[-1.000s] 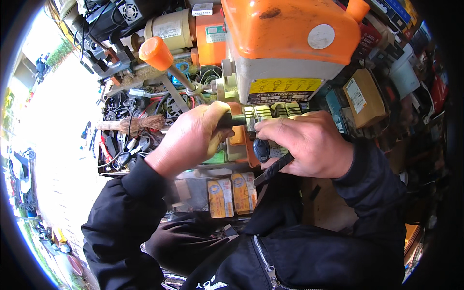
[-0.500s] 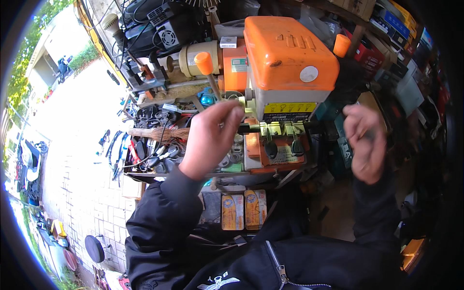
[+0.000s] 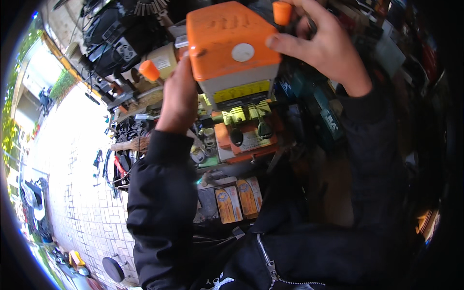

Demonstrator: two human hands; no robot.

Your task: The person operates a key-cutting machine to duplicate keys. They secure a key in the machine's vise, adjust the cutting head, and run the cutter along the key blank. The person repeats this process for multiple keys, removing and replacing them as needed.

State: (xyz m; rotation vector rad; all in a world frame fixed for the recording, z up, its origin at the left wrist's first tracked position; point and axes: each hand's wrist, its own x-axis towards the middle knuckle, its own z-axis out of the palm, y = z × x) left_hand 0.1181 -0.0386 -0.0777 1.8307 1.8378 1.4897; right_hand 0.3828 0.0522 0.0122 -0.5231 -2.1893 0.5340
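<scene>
An orange and grey key cutting machine (image 3: pixel 229 38) stands in front of me, with two black-headed keys clamped side by side, a left key (image 3: pixel 236 137) and a right key (image 3: pixel 265 129). My left hand (image 3: pixel 178 99) reaches up along the left side of the cover; its fingers are mostly hidden, so I cannot tell whether they grip anything. My right hand (image 3: pixel 328 48) is at the cover's right edge, thumb stretched out against it. Its other fingers are spread apart, near the right lever's orange knob (image 3: pixel 282 13). Another orange knob (image 3: pixel 149 70) tops the left lever.
Loose keys and small parts crowd the bench left of the machine, beside a brush's wooden handle (image 3: pixel 128 145). Two orange and white flat boxes, one of them this box (image 3: pixel 228 205), lie below. A round black stool (image 3: pixel 113 269) stands on the paving.
My left hand has gone from before the left lever to the cover's left side. My right hand has risen to the cover's right edge, its fingers opening. The view has shifted.
</scene>
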